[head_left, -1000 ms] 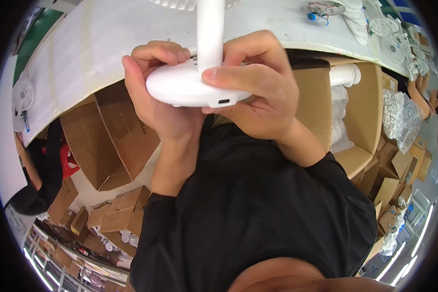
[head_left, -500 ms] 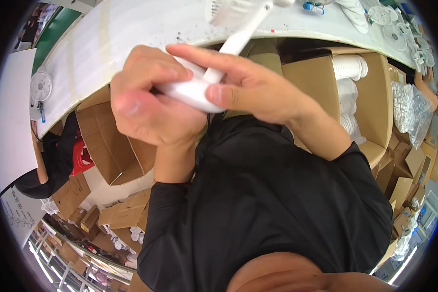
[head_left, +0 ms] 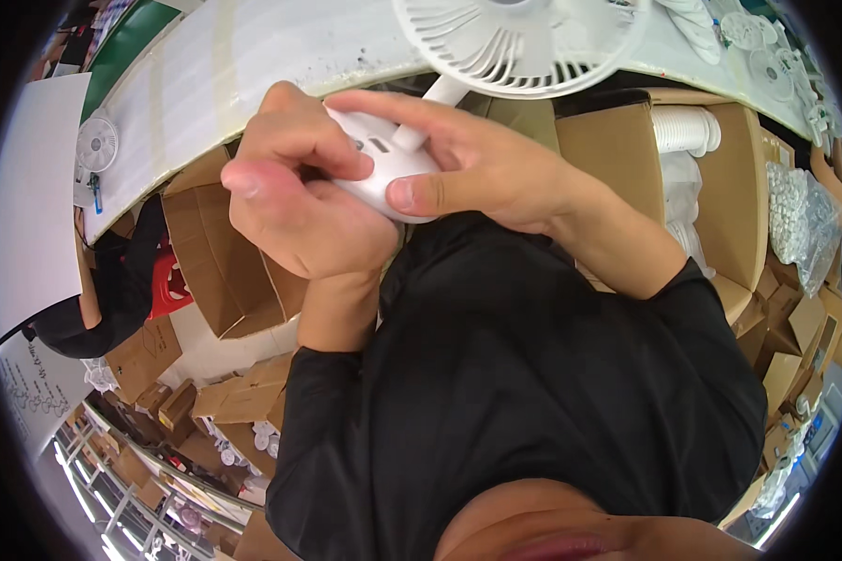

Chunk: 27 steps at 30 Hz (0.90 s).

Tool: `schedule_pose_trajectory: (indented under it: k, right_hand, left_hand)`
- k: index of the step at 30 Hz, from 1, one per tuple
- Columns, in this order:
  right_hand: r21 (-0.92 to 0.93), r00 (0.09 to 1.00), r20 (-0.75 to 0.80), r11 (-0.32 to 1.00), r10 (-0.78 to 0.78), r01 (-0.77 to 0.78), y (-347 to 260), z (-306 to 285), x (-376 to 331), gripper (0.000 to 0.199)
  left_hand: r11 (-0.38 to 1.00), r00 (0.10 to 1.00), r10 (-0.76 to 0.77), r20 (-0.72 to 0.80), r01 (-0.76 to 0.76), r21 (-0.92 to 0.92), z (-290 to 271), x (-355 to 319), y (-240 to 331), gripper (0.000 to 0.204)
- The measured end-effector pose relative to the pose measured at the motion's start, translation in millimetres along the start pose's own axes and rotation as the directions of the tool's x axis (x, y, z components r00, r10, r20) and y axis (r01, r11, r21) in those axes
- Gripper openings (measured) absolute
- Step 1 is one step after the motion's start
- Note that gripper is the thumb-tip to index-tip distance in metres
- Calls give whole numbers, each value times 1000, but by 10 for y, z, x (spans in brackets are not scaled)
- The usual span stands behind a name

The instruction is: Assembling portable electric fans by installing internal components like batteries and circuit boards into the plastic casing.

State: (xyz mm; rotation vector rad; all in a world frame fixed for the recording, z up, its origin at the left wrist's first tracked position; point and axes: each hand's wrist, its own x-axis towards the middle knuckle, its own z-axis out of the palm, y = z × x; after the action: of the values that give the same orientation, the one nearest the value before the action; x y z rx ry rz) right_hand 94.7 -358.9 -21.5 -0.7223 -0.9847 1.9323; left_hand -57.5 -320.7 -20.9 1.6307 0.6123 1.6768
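While the left hand (head_left: 295, 213) holds the white fan (head_left: 447, 91) by its base (head_left: 382, 190), the right hand (head_left: 488, 170) clamps the base between thumb and fingers, though the left palm's contact underneath is hard to see. Beyond the grip is the fan head (head_left: 535, 61), with an open carton (head_left: 732, 182) to the grip's right.

Lamps (head_left: 74, 481): bright white tubes, lower left and lower right.
Table (head_left: 299, 47): brightly lit; my lens bows its edge.
Shirt (head_left: 533, 374): dark, folds faint to me.
Fan (head_left: 533, 58): slots I can make out clearly.
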Motion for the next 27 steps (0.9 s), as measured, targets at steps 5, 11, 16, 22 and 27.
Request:
schedule_pose_trajectory:
  k: [5,11,16,22,27]
  right_hand:
    - [133,986,27,979,-163,158,155,148,51,84]
    - [162,1000,15,987,-24,22,245,146,-75,87]
    - [-133,992,42,983,-123,127,216,96,-88,90]
    - [-36,960,117,965,-253,259,326,139,-104,94]
    - [62,995,101,998,10,-16,149,179,-107,102]
  left_hand:
    - [983,976,-115,-185,85,-164,174,196,161,63]
    - [989,989,-148,18,147,18,10,-124,168,56]
    - [999,999,-42,12,42,1,18,-156,218,55]
    - [909,915,-344,-210,269,-318,78,-117,159,66]
    - [984,997,-65,38,70,-164,-36,-198,145,63]
